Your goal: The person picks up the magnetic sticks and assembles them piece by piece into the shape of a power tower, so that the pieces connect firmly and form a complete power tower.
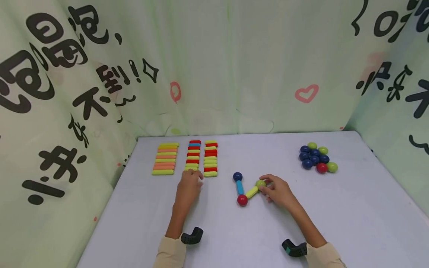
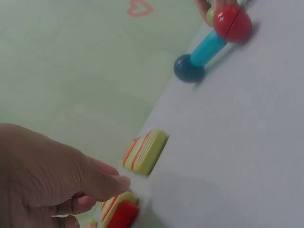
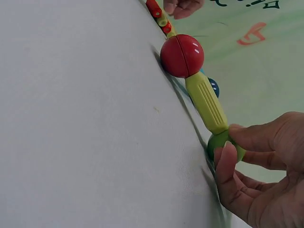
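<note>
My right hand [image 1: 277,190] pinches a green ball [image 3: 219,145] between thumb and fingers. That ball ends a yellow-green ribbed stick [image 3: 207,103], whose other end joins a red ball [image 1: 242,200]. From the red ball a blue stick [image 1: 239,187] runs to a dark blue ball [image 1: 237,176], so the joined pieces form a V on the table. My left hand [image 1: 189,186] is at the near end of the middle column of coloured sticks [image 1: 193,154]. Its thumb is close beside a red stick [image 2: 124,214] there; whether the fingers grip one is hidden.
Left of that column lies a column of yellow and orange sticks [image 1: 165,159]; to its right is another of red and yellow sticks [image 1: 210,159]. Blue, green and red balls [image 1: 314,159] cluster at the back right of the white table [image 1: 362,208]. A printed curtain [image 1: 234,74] stands behind.
</note>
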{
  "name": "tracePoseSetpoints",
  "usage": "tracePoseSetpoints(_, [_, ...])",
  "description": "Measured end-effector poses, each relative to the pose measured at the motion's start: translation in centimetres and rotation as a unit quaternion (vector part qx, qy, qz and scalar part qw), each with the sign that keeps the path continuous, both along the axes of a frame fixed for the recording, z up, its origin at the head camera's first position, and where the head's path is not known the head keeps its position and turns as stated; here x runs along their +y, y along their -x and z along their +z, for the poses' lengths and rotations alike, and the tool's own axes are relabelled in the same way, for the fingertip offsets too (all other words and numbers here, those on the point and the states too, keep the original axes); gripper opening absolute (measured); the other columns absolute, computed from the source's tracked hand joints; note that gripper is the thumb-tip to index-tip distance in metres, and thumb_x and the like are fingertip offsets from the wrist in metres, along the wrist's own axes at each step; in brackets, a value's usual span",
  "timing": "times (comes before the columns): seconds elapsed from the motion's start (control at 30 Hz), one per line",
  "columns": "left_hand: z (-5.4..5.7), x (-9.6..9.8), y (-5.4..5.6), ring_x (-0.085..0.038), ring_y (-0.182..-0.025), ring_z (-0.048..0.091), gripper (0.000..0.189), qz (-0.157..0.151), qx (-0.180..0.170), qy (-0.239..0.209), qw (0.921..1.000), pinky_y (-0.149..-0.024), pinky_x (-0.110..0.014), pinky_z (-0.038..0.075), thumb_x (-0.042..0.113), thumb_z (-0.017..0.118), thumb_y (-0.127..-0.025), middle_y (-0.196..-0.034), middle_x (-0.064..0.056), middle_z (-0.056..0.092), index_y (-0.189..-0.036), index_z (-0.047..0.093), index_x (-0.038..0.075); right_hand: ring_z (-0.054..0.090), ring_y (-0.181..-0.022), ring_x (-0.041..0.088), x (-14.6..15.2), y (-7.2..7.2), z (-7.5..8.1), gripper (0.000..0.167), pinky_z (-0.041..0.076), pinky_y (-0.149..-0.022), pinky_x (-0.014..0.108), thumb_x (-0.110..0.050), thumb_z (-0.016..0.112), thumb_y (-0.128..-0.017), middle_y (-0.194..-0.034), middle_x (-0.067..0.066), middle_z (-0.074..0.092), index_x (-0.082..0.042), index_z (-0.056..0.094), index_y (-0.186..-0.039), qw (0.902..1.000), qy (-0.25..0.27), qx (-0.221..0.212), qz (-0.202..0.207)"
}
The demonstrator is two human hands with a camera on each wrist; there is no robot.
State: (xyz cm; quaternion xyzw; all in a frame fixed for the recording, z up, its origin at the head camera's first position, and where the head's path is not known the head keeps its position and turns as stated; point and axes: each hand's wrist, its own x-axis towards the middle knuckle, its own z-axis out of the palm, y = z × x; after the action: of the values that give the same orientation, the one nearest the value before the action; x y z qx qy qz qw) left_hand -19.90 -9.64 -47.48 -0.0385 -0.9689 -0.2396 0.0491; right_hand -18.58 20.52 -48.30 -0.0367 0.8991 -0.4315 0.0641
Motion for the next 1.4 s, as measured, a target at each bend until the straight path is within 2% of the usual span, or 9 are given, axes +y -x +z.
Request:
tracePoseSetpoints(0.1, [0.0,-1.6,0.2,-0.025,-0.099,0.054,0.02,0.036,0.016,0.041,0.9984,-0.077,-0.033,0.058,0.011,0.08,-0.081,-0.102,-0.012,0.061,-0.099,0.073,0.009,0.06,-0.064,0.014,-0.1,0.2,-0.2,0.036,0.053,-0.056,0.024,-0.012,0.066,-0.092,-0.118,0.024,0.059,0.0,0.058,-0.125,0.9999,0.003,-0.002,-0.011])
tracePoseSetpoints(0.17, [-0.1,-2.3,0.3,-0.026,-0.1,0.054,0.024,0.045,0.003,0.053,0.9976,-0.079,-0.035,0.058,0.011,0.081,-0.079,-0.104,-0.013,0.061,-0.101,0.074,0.008,0.059,-0.062,0.013,-0.1,0.4,-0.5,0.036,0.052,-0.056,0.023,-0.014,0.067,-0.092,-0.118,0.024,0.059,-0.001,0.059,-0.124,0.9999,0.001,0.001,-0.012])
tracePoseSetpoints(0.4, [-0.2,-3.1,0.2,-0.021,-0.089,0.059,0.032,0.016,-0.063,0.062,0.996,-0.076,-0.034,0.058,0.015,0.084,-0.075,-0.096,-0.01,0.065,-0.103,0.073,0.006,0.055,-0.062,0.013,-0.2,0.8,-0.9,0.033,0.048,-0.053,0.022,-0.013,0.069,-0.09,-0.114,0.019,0.062,-0.003,0.063,-0.121,0.9996,-0.005,0.021,0.017])
tracePoseSetpoints(0.47, [0.0,-3.1,0.1,-0.019,-0.085,0.058,0.032,0.004,-0.081,0.029,0.9963,-0.073,-0.032,0.057,0.017,0.083,-0.077,-0.093,-0.008,0.065,-0.104,0.072,0.006,0.054,-0.067,0.012,-0.3,0.9,-1.0,0.032,0.047,-0.056,0.022,-0.012,0.069,-0.09,-0.114,0.017,0.063,-0.005,0.064,-0.12,0.9983,-0.008,0.037,0.045])
tracePoseSetpoints(0.57, [0.2,-2.6,0.3,-0.017,-0.081,0.056,0.029,-0.03,-0.1,-0.064,0.9925,-0.069,-0.028,0.054,0.018,0.079,-0.082,-0.091,-0.005,0.065,-0.106,0.069,0.006,0.053,-0.074,0.012,-0.7,0.9,-1.0,0.03,0.045,-0.062,0.022,-0.012,0.07,-0.089,-0.115,0.015,0.065,-0.007,0.066,-0.119,0.9935,-0.013,0.06,0.096])
tracePoseSetpoints(0.73, [0.0,-0.1,0.7,-0.016,-0.084,0.059,0.027,-0.072,-0.106,-0.224,0.9661,-0.068,-0.025,0.055,0.024,0.072,-0.089,-0.096,-0.005,0.065,-0.11,0.064,0.009,0.056,-0.083,0.013,-1.5,1.0,-1.0,0.029,0.048,-0.072,0.022,-0.014,0.069,-0.09,-0.118,0.013,0.066,-0.009,0.067,-0.118,0.9813,-0.002,0.071,0.179])
tracePoseSetpoints(0.87, [-0.7,2.3,0.6,-0.016,-0.089,0.06,0.031,-0.071,-0.101,-0.272,0.9543,-0.072,-0.024,0.055,0.03,0.071,-0.09,-0.101,-0.004,0.066,-0.113,0.064,0.011,0.059,-0.088,0.013,-2.3,1.0,-1.0,0.03,0.051,-0.077,0.022,-0.018,0.068,-0.092,-0.119,0.01,0.067,-0.01,0.066,-0.12,0.9724,0.008,0.055,0.227])
tracePoseSetpoints(1.1, [-1.8,4.1,0.0,-0.014,-0.087,0.057,0.029,-0.126,-0.117,-0.215,0.9613,-0.07,-0.021,0.052,0.028,0.069,-0.092,-0.093,-0.001,0.066,-0.116,0.066,0.011,0.06,-0.086,0.012,-2.8,1.1,-0.9,0.028,0.05,-0.075,0.022,-0.018,0.066,-0.093,-0.118,0.008,0.067,-0.011,0.065,-0.12,0.9694,0.004,0.041,0.242])
tracePoseSetpoints(1.4, [-1.8,4.2,-0.4,-0.011,-0.088,0.055,0.036,-0.183,-0.133,-0.141,0.9638,-0.071,-0.019,0.05,0.024,0.068,-0.092,-0.097,0.0,0.064,-0.126,0.066,0.012,0.062,-0.074,0.012,-2.1,1.2,-0.7,0.03,0.051,-0.065,0.023,-0.015,0.067,-0.092,-0.123,0.016,0.062,-0.011,0.063,-0.122,0.9728,0.03,-0.002,0.23])
